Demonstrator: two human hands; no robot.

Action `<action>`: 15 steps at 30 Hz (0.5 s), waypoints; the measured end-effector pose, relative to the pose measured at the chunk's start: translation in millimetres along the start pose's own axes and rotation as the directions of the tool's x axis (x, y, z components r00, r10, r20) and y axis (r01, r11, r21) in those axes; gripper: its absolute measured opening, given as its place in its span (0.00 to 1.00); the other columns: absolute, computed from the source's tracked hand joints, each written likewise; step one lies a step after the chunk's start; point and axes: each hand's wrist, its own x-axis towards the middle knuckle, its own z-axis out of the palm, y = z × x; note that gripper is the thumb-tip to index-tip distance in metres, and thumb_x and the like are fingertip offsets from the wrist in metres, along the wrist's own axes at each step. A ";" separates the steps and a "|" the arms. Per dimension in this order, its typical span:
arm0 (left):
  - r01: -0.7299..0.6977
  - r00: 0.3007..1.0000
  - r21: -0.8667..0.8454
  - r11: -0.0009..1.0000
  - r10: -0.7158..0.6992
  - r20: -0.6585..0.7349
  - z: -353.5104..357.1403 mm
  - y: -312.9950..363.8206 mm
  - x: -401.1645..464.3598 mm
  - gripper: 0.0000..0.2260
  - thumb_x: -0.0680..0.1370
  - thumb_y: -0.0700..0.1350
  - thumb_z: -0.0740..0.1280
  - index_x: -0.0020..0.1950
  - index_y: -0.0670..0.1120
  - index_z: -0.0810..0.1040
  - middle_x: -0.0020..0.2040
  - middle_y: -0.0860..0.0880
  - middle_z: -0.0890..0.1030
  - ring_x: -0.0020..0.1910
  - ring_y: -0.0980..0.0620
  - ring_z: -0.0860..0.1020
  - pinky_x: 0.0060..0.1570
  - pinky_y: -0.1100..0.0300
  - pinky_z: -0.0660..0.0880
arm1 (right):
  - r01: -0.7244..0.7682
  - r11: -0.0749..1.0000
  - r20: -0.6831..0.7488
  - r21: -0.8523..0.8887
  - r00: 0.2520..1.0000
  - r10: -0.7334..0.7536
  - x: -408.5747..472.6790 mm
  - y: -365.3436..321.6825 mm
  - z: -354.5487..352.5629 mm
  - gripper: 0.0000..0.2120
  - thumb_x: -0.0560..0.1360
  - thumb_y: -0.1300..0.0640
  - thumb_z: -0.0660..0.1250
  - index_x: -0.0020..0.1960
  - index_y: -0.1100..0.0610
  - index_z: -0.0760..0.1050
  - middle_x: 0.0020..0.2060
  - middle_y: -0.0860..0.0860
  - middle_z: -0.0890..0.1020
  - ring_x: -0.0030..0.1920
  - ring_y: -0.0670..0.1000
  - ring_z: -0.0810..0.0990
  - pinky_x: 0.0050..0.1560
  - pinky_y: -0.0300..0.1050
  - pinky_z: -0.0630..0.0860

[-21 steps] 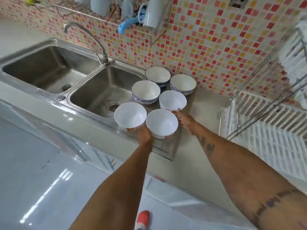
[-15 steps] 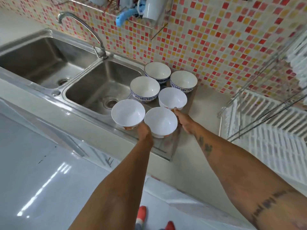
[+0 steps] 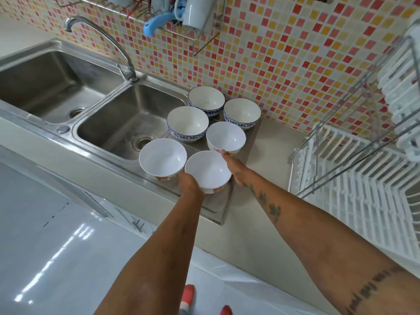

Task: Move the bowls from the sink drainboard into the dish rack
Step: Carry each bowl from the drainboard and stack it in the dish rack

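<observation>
Several bowls stand on the steel drainboard (image 3: 219,209) right of the sink. Three blue-patterned ones sit at the back, such as the one at the rear (image 3: 205,100). Three white ones are in front. My left hand (image 3: 189,184) is wrapped around the left side and underside of the nearest white bowl (image 3: 208,170). My right hand (image 3: 236,170) lies against that bowl's right side, and a fingertip touches the foot of the white bowl behind (image 3: 226,136). Its other fingers are hidden. The white dish rack (image 3: 363,201) stands on the counter to the right.
A double steel sink (image 3: 127,119) with a curved faucet (image 3: 102,35) lies left of the bowls. A wall shelf with cups (image 3: 195,12) hangs above. The rack's chrome frame (image 3: 354,142) rises over its lower tier. The counter edge and floor are below.
My left hand has closed in under the nearest white bowl and my right hand has slid along its right side. The bowls stand where they were.
</observation>
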 end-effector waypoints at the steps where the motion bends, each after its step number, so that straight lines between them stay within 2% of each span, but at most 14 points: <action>1: 0.033 0.999 -0.041 0.999 -0.035 -0.028 1.3 0.8 -5.4 0.18 0.82 0.53 0.56 0.69 0.50 0.71 0.60 0.48 0.77 0.57 0.45 0.73 0.55 0.52 0.71 | 0.005 1.000 0.007 -0.022 1.000 -0.005 -6.2 -6.3 -2.4 0.27 0.80 0.41 0.54 0.72 0.56 0.68 0.67 0.57 0.76 0.65 0.57 0.75 0.68 0.55 0.71; 3: 0.052 0.998 -0.128 0.990 -0.054 -0.014 7.4 3.5 -17.3 0.17 0.82 0.50 0.56 0.71 0.50 0.70 0.64 0.47 0.76 0.62 0.44 0.73 0.63 0.49 0.71 | 0.035 0.996 0.018 -0.083 0.999 -0.034 -17.6 -23.7 -9.2 0.27 0.80 0.40 0.51 0.72 0.57 0.67 0.65 0.57 0.76 0.65 0.57 0.75 0.66 0.53 0.72; 5: 0.075 0.997 -0.182 0.980 -0.072 0.022 17.6 9.6 -35.0 0.16 0.82 0.46 0.56 0.70 0.50 0.70 0.67 0.47 0.75 0.63 0.43 0.73 0.65 0.46 0.69 | 0.057 0.988 -0.015 -0.144 0.998 -0.060 -28.1 -46.0 -16.6 0.29 0.80 0.39 0.49 0.70 0.58 0.69 0.63 0.57 0.77 0.62 0.58 0.77 0.58 0.49 0.75; 7: 0.089 0.996 -0.217 0.972 -0.080 0.050 32.7 20.3 -55.2 0.16 0.81 0.45 0.55 0.69 0.50 0.71 0.64 0.48 0.76 0.61 0.44 0.74 0.61 0.46 0.71 | 0.159 0.975 -0.074 -0.158 0.982 -0.172 -44.5 -74.6 -24.6 0.29 0.80 0.40 0.48 0.70 0.59 0.68 0.65 0.57 0.76 0.63 0.58 0.76 0.60 0.52 0.75; 9: 0.045 0.983 -0.208 0.977 -0.006 0.186 52.3 34.8 -75.6 0.18 0.81 0.46 0.53 0.70 0.50 0.71 0.64 0.49 0.77 0.59 0.44 0.75 0.54 0.49 0.71 | 0.278 0.947 -0.191 -0.158 0.933 -0.306 -70.2 -105.4 -32.7 0.27 0.82 0.44 0.48 0.70 0.61 0.69 0.62 0.56 0.76 0.61 0.57 0.75 0.64 0.52 0.71; 10: 0.029 0.968 -0.203 0.979 0.023 0.249 62.5 42.9 -85.4 0.19 0.81 0.48 0.52 0.71 0.51 0.70 0.65 0.49 0.77 0.61 0.43 0.75 0.55 0.50 0.71 | 0.343 0.923 -0.270 -0.174 0.885 -0.380 -86.5 -122.1 -37.4 0.24 0.83 0.46 0.48 0.68 0.61 0.70 0.57 0.55 0.77 0.57 0.55 0.75 0.61 0.50 0.71; 13: 0.005 0.898 -0.206 0.979 0.087 0.432 92.9 69.4 -126.3 0.21 0.81 0.53 0.48 0.71 0.52 0.69 0.66 0.49 0.76 0.66 0.42 0.72 0.69 0.51 0.67 | 0.618 0.760 -0.402 -0.201 0.655 -0.639 -146.8 -174.3 -54.5 0.15 0.83 0.53 0.51 0.53 0.60 0.73 0.38 0.50 0.75 0.39 0.47 0.73 0.41 0.39 0.68; 15: 0.013 0.824 -0.240 0.971 0.125 0.552 111.5 80.6 -164.0 0.21 0.82 0.54 0.48 0.71 0.52 0.69 0.66 0.48 0.77 0.66 0.40 0.73 0.70 0.48 0.68 | 0.707 0.648 -0.408 -0.284 0.523 -0.749 -189.5 -205.8 -69.1 0.16 0.84 0.55 0.51 0.51 0.62 0.74 0.35 0.51 0.74 0.36 0.48 0.72 0.38 0.41 0.69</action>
